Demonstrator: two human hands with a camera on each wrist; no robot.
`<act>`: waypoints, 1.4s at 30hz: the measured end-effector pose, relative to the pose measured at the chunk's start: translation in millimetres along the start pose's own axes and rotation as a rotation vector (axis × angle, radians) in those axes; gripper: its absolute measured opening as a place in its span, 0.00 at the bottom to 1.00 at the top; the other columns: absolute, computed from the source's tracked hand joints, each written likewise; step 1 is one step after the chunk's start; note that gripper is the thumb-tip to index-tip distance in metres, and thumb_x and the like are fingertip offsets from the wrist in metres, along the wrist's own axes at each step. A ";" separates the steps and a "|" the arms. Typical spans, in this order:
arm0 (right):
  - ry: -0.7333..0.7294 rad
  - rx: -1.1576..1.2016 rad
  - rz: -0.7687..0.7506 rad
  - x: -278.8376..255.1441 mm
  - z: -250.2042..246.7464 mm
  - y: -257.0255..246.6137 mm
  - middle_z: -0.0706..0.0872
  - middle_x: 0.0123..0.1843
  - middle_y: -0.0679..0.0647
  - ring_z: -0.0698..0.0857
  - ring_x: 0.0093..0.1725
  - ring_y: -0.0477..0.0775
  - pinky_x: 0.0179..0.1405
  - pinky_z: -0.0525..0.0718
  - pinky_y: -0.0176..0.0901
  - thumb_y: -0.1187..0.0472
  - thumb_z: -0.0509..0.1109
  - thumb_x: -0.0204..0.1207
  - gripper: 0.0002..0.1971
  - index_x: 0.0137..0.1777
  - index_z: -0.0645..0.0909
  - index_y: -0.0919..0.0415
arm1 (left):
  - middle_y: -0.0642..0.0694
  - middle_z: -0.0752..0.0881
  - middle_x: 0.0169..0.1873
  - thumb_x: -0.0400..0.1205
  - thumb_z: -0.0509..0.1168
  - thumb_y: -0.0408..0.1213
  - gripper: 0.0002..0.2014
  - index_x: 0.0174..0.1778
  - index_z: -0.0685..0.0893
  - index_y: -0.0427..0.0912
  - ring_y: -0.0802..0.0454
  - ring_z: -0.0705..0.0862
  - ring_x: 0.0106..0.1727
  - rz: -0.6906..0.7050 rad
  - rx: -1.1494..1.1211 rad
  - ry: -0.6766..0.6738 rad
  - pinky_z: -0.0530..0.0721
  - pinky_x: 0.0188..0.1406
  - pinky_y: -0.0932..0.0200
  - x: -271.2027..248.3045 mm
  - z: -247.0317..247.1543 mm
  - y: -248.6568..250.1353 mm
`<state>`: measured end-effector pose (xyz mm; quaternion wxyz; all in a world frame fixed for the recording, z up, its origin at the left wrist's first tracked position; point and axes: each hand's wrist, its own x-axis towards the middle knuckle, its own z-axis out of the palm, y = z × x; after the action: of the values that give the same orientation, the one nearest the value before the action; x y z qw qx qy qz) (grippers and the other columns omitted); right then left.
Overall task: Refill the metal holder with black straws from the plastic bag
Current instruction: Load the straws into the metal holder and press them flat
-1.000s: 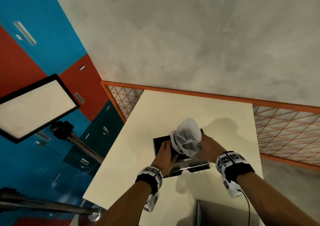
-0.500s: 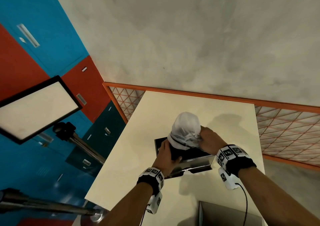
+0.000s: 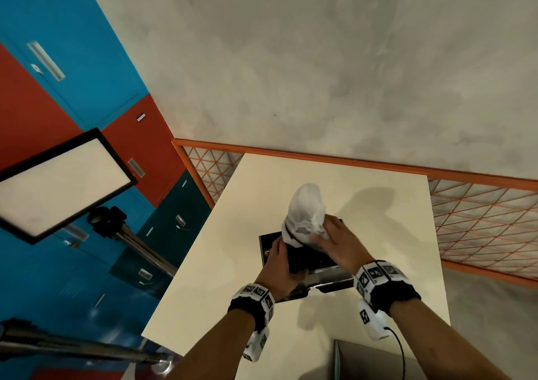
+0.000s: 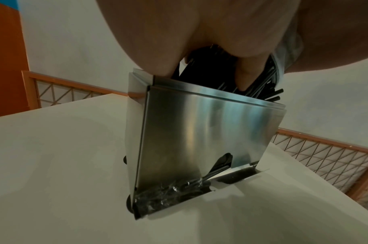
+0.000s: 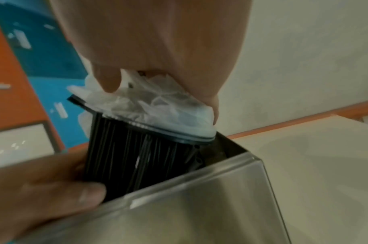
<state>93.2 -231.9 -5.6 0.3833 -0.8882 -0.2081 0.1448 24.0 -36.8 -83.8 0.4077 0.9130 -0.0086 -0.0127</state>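
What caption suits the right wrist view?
Right hand pulls crumpled plastic bag off black straws in shiny metal holder.

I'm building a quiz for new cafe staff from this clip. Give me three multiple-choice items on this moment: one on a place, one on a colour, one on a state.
1. Where does the lower end of the straw bundle sit?
A. On the bare table
B. In the open top of the metal holder
C. On the floor

2. What colour are the straws?
A. Black
B. Red
C. White

3. What is the state of the plastic bag?
A. Lying flat on the table
B. Fully covering the straws
C. Bunched over the upper end of the straws, pinched by the right hand

Answers: B, the black straws go down into the metal holder standing on the table. A, the bundle gripped by the left hand is black. C, the right hand holds the crumpled plastic bag at the top, bare straws below.
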 end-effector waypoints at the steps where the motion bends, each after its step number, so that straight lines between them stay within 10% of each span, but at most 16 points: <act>1: -0.008 -0.093 -0.010 1.6 6.5 1.9 0.71 0.77 0.47 0.72 0.73 0.54 0.72 0.72 0.57 0.35 0.57 0.80 0.31 0.79 0.63 0.46 | 0.51 0.63 0.81 0.73 0.76 0.53 0.52 0.87 0.53 0.50 0.55 0.67 0.80 0.002 -0.018 0.012 0.67 0.78 0.61 0.9 1.7 -0.9; 4: 0.065 -0.239 -0.093 1.7 20.1 -8.0 0.70 0.78 0.50 0.73 0.73 0.56 0.71 0.74 0.58 0.29 0.50 0.77 0.36 0.81 0.61 0.48 | 0.50 0.69 0.80 0.69 0.81 0.53 0.54 0.87 0.57 0.51 0.54 0.71 0.79 -0.080 -0.075 0.038 0.73 0.77 0.57 4.9 3.7 -2.4; 11: 0.069 -0.366 -0.234 1.7 35.4 -26.4 0.67 0.79 0.48 0.66 0.79 0.52 0.73 0.69 0.62 0.33 0.47 0.80 0.32 0.79 0.63 0.47 | 0.32 0.76 0.72 0.87 0.64 0.40 0.23 0.79 0.75 0.39 0.33 0.74 0.74 -0.114 -0.666 0.115 0.66 0.79 0.34 -0.9 -6.1 20.8; 14: 0.034 -0.301 -0.164 2.5 29.1 -26.4 0.68 0.78 0.47 0.67 0.78 0.51 0.74 0.67 0.61 0.34 0.47 0.81 0.30 0.78 0.64 0.48 | 0.34 0.80 0.69 0.75 0.79 0.45 0.38 0.77 0.72 0.35 0.37 0.80 0.71 -0.123 -0.121 0.084 0.76 0.77 0.38 1.1 -11.4 10.3; 20: 0.067 -0.093 -0.054 -0.5 3.4 -30.2 0.74 0.76 0.51 0.73 0.74 0.57 0.73 0.69 0.54 0.47 0.55 0.87 0.22 0.77 0.69 0.55 | 0.51 0.73 0.72 0.72 0.79 0.47 0.41 0.80 0.67 0.52 0.54 0.77 0.70 -0.073 -0.106 0.072 0.76 0.70 0.58 5.2 -7.9 3.5; 27: 0.286 0.347 0.076 -8.1 -23.4 -22.5 0.84 0.56 0.52 0.83 0.59 0.54 0.60 0.77 0.42 0.41 0.59 0.83 0.25 0.65 0.77 0.63 | 0.43 0.73 0.68 0.78 0.68 0.59 0.39 0.81 0.67 0.42 0.40 0.76 0.68 -0.054 0.165 -0.055 0.76 0.70 0.45 6.0 -4.8 4.7; 35: 0.141 0.024 0.093 0.3 4.6 5.8 0.80 0.70 0.54 0.79 0.67 0.58 0.69 0.75 0.58 0.38 0.56 0.83 0.27 0.76 0.67 0.52 | 0.44 0.74 0.65 0.80 0.63 0.65 0.39 0.81 0.63 0.47 0.42 0.73 0.67 -0.046 0.392 -0.119 0.78 0.66 0.44 18.3 -2.2 20.2; 42: 0.319 0.466 0.049 -3.2 -31.6 -5.5 0.88 0.62 0.48 0.86 0.61 0.49 0.64 0.82 0.49 0.41 0.64 0.81 0.20 0.68 0.78 0.48 | 0.46 0.68 0.72 0.72 0.74 0.63 0.47 0.82 0.63 0.46 0.44 0.70 0.73 -0.021 0.263 -0.082 0.75 0.74 0.46 9.8 -14.8 8.6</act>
<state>102.1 -249.6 19.8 0.6014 -0.7924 -0.0847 0.0564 34.2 -31.8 -67.7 0.2839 0.9573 -0.0170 -0.0529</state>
